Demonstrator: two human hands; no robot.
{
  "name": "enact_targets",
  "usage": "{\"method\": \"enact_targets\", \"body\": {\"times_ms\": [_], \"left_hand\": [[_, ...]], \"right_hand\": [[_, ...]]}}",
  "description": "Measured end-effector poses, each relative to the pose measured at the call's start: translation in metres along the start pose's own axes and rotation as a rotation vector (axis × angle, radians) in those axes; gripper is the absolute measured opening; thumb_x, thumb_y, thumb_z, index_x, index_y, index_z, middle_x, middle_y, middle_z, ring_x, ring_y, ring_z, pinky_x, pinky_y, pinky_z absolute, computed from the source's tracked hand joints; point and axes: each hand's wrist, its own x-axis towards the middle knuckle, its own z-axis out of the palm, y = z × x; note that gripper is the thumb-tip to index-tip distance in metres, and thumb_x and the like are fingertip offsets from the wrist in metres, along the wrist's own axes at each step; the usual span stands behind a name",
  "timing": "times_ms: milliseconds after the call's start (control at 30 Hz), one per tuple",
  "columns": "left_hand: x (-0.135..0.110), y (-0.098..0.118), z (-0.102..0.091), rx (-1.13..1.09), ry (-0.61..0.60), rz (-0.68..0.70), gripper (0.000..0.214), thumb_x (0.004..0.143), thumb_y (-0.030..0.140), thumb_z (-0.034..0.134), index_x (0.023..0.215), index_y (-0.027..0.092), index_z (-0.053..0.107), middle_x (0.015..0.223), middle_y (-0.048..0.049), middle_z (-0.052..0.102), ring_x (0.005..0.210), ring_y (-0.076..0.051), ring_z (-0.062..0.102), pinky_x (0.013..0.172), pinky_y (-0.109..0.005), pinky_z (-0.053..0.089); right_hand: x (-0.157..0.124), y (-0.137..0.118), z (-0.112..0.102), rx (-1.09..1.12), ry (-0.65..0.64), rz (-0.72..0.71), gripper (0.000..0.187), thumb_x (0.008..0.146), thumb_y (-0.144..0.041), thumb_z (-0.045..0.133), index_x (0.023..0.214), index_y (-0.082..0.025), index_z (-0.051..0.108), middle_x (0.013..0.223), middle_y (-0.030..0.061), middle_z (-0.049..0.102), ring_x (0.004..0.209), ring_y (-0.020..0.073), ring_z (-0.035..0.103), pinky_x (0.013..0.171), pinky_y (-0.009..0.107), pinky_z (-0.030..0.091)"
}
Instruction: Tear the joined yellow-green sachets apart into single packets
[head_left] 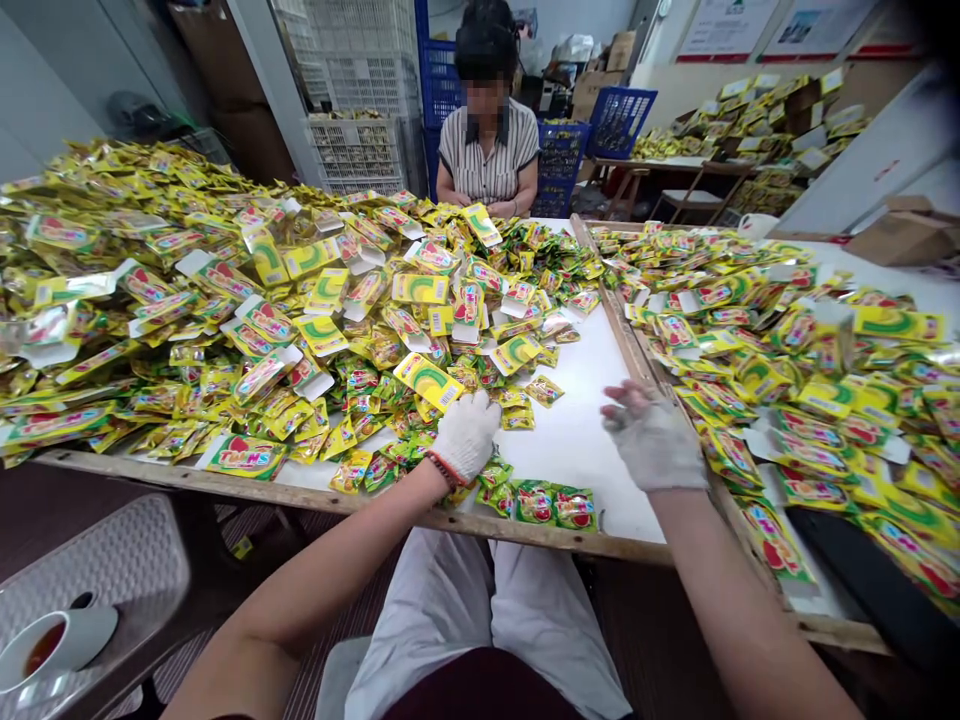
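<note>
My left hand (466, 437), in a white knit glove with bare fingertips, is curled down over the near edge of the heap of small green and yellow packets (390, 465). Its fingers are bent together, and what they hold, if anything, is hidden. Just beyond the knuckles lies a yellow flat carton (427, 381) with a green arc and barcode. My right hand (654, 438), gloved alike, hovers over the white tabletop (574, 450) by the wooden divider, fingers apart and slightly blurred, holding nothing visible. Two joined green packets (553, 504) lie at the table's front edge.
Open-ended cartons (247, 458) and packets are piled high on the left. Past the wooden divider (622, 330) spreads another heap of cartons (810, 400). Across the table sits a person (491, 150). A cup of brown liquid (64, 645) stands on a chair (97, 560).
</note>
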Motion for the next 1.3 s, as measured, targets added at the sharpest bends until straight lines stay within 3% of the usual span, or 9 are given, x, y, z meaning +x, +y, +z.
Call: {"method": "enact_targets", "body": {"times_ms": [67,233,333,533,733,833,933,1167,1300], "left_hand": [[0.012,0.004,0.004,0.057,-0.015,-0.003,0.018,0.083,0.009,0.045,0.091,0.013,0.061,0.100,-0.0146,0.058,0.097,-0.028,0.054,0.077,-0.041,0.044],[0.007,0.003,-0.005,-0.001,0.041,-0.027,0.019,0.082,0.013,0.048,0.099,0.017,0.057,0.101,-0.0101,0.060,0.096,-0.026,0.056,0.080,-0.040,0.045],[-0.008,-0.004,-0.012,-0.428,0.093,-0.188,0.013,0.087,0.019,0.044,0.094,0.019,0.055,0.087,-0.0048,0.060,0.082,-0.020,0.060,0.074,-0.034,0.049],[-0.035,-0.006,-0.005,-1.490,-0.027,-0.576,0.033,0.082,0.026,0.054,0.114,0.019,0.050,0.094,-0.0023,0.059,0.054,-0.011,0.061,0.052,-0.028,0.054],[-0.051,0.005,0.004,-1.629,0.038,-0.564,0.046,0.076,0.032,0.068,0.116,0.015,0.056,0.109,-0.0095,0.066,0.084,-0.018,0.067,0.064,-0.025,0.058],[-0.054,0.015,0.004,-1.665,0.015,-0.521,0.047,0.075,0.034,0.068,0.117,0.015,0.056,0.114,-0.0102,0.064,0.088,-0.020,0.066,0.062,-0.026,0.059],[-0.056,0.024,0.002,-1.659,0.001,-0.464,0.047,0.076,0.038,0.068,0.115,0.015,0.057,0.113,-0.0093,0.061,0.090,-0.020,0.064,0.064,-0.028,0.060],[-0.063,0.028,0.000,-1.626,0.111,-0.442,0.039,0.066,0.038,0.079,0.081,0.016,0.051,0.073,0.0044,0.046,0.066,-0.008,0.050,0.056,-0.020,0.054],[-0.063,0.024,-0.004,-1.645,0.070,-0.472,0.037,0.069,0.040,0.076,0.084,0.017,0.052,0.074,0.0041,0.048,0.066,-0.010,0.052,0.056,-0.026,0.057]], "right_hand": [[0.017,0.019,0.020,-0.404,-0.058,-0.036,0.029,0.081,-0.039,0.048,0.103,-0.021,0.057,0.095,0.0047,0.065,0.071,0.0154,0.063,0.056,0.026,0.047],[0.063,0.051,0.056,-0.793,-0.088,-0.078,0.030,0.076,-0.030,0.060,0.100,-0.014,0.064,0.102,0.0130,0.062,0.093,0.0243,0.061,0.079,0.033,0.046],[0.080,0.055,0.061,-0.959,-0.132,-0.085,0.033,0.068,-0.026,0.069,0.098,-0.014,0.065,0.113,0.0165,0.058,0.099,0.0270,0.058,0.084,0.033,0.043],[0.065,0.051,0.047,-1.115,-0.295,-0.052,0.023,0.058,-0.020,0.073,0.079,-0.018,0.063,0.085,0.0066,0.064,0.081,0.0212,0.059,0.068,0.027,0.041],[-0.004,0.031,0.026,-0.963,-0.318,-0.026,0.019,0.076,-0.035,0.060,0.083,-0.019,0.052,0.072,0.0017,0.061,0.064,0.0159,0.058,0.056,0.025,0.042],[-0.047,0.022,0.035,-0.494,-0.454,0.131,0.032,0.077,-0.046,0.060,0.092,-0.020,0.049,0.066,-0.0021,0.060,0.053,0.0145,0.057,0.047,0.024,0.045],[-0.076,0.022,0.052,-0.396,-0.425,0.154,0.034,0.074,-0.046,0.065,0.091,-0.021,0.048,0.065,-0.0023,0.061,0.048,0.0140,0.056,0.041,0.024,0.044],[-0.090,0.032,0.070,-0.508,-0.332,0.066,0.038,0.071,-0.046,0.067,0.092,-0.021,0.047,0.073,0.0033,0.067,0.051,0.0175,0.061,0.044,0.028,0.048],[-0.088,0.033,0.061,-0.349,-0.362,0.122,0.044,0.069,-0.045,0.070,0.098,-0.022,0.046,0.074,0.0012,0.067,0.050,0.0163,0.059,0.045,0.027,0.047]]}}
